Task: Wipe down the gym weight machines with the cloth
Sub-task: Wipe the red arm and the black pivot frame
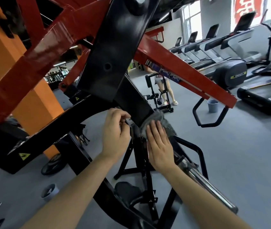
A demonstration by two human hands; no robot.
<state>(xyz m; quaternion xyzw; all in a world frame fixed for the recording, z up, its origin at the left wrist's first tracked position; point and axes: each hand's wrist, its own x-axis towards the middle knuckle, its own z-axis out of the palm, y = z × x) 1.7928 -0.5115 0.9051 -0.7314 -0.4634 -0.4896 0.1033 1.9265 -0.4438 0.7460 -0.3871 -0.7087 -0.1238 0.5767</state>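
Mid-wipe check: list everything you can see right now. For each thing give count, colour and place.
cloth: one, grey, on the lower end of the black beam
weight machine: one, black and red, fills left and centre
chrome bar: one, silver, lower right
pillar: one, orange, behind the machine at left
buckets: two, blue-grey, on the floor; one beyond the red arm, one at lower left
treadmills: several, black and grey, in a row at far right
other person: one, standing, centre background
left hand: fingers curled at the beam's edge; unclear if it holds anything
right hand: flat, presses the cloth to the beam
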